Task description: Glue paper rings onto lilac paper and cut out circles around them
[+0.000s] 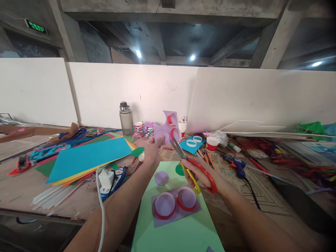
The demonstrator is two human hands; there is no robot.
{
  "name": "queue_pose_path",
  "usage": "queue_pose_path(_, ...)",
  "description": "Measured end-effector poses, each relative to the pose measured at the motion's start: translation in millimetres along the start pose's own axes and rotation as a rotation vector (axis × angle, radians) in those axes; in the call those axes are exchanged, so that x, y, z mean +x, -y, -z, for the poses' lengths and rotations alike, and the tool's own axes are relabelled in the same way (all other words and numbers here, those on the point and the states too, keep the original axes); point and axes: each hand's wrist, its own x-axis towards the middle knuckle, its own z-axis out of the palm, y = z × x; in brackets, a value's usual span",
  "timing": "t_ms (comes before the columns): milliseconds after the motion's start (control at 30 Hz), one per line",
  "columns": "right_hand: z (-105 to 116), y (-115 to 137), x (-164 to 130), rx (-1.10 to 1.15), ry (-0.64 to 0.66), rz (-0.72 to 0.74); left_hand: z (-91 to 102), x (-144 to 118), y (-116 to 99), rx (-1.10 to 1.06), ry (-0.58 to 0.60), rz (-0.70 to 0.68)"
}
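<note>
Concrete beam (172, 11), green sign (36, 27) ("EXIT"), hands — left (152, 151) pinching purple paper (160, 131), right (197, 171) gripping scissors (180, 152)

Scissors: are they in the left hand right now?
No, the right hand holds the scissors, while the left hand grips a piece of purple paper.

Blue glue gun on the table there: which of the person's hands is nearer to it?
Right: the right hand, holding scissors, is left of the blue glue gun; the left hand, holding purple paper, is farther left.
</note>
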Motion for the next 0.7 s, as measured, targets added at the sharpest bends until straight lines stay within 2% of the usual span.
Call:
queue_pose_path(367,3.3,-16.3,5.6,0.112,0.059,0.004,8.1,-1.0,4.6,0.236,0.101,-0.208)
queue_pose_path(467,1.2,-11.8,5.1,0.098,0.019,0.035,2.9,-5.1,3.3,0.138,0.079,-0.147)
queue_pose_path(700,-4.5,-17.1,10.6,-0.031,-0.162,0.053,-9.6,-13.4,2.0,-0.096,0.042,0.142)
